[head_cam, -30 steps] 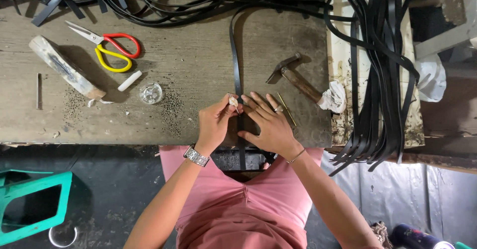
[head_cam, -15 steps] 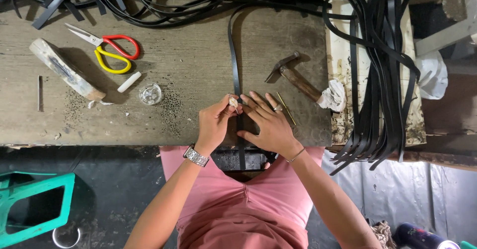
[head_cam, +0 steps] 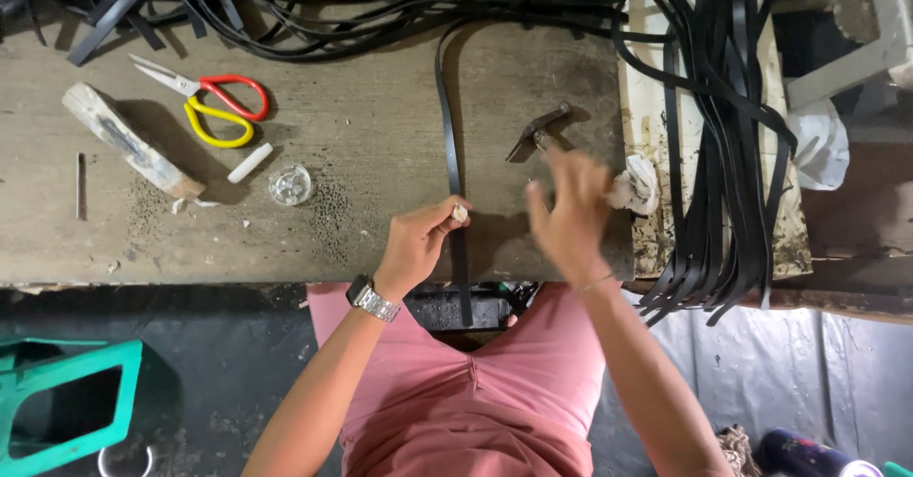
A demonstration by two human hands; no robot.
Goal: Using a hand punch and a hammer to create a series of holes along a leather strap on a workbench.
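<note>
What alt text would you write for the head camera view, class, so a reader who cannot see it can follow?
Seen from above, a person's left hand pinches a black strap lying on a worn wooden bench, while the blurred right hand hovers open near a hammer. Scissors lie to the left.

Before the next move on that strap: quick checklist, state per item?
1. Left hand pinching black strap on the workbench: ok.
2. Small pale piece at the left fingertips: ok; what it is, cannot tell.
3. Right hand steady: not ok, blurred, lifted off the strap.
4. Hammer near the right hand: ok, lying unheld.
5. Right grip empty: cannot tell.
6. Scissors away from both hands: ok.
</note>
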